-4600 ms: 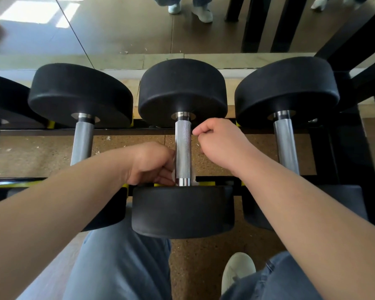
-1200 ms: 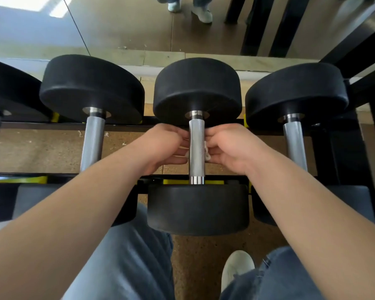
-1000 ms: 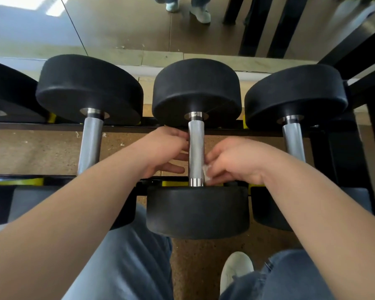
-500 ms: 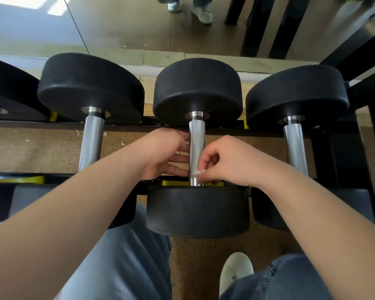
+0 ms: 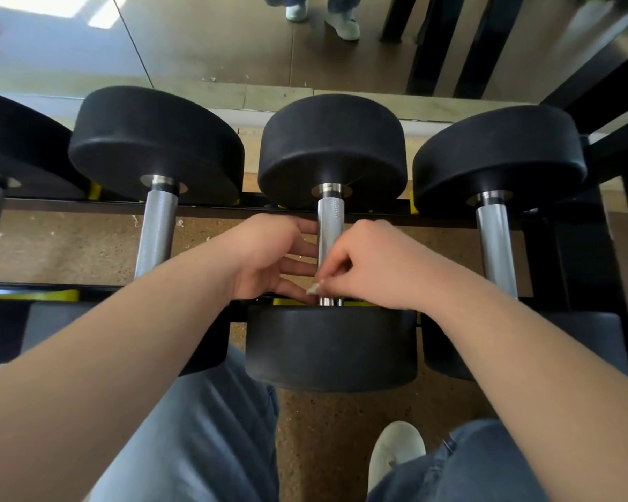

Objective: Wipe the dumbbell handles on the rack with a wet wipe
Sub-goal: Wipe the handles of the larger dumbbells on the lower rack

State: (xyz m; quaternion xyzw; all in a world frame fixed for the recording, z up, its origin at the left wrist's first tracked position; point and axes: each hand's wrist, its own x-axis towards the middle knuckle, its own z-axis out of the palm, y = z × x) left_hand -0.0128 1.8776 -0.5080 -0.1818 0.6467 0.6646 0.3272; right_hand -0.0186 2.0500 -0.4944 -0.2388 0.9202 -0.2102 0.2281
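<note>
From the head view, our right hand (image 5: 374,264) has slid down the middle handle (image 5: 330,226) to its near collar, pinching the wet wipe (image 5: 314,288) against the steel. Our left hand (image 5: 269,259) lies straight-fingered against the handle's left side. We reckon this pass is nearly done, with the right-side handle (image 5: 495,244) on the rack (image 5: 87,206) waiting.

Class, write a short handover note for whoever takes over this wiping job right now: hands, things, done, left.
Left hand: open, fingers straight at the middle dumbbell handle.
Right hand: pinches the wet wipe against that handle's near end.
Done: wiping of the middle handle is under way; how much is clean cannot be told.
Left: finish it, then the handle to its left and the handle to its right.
</note>
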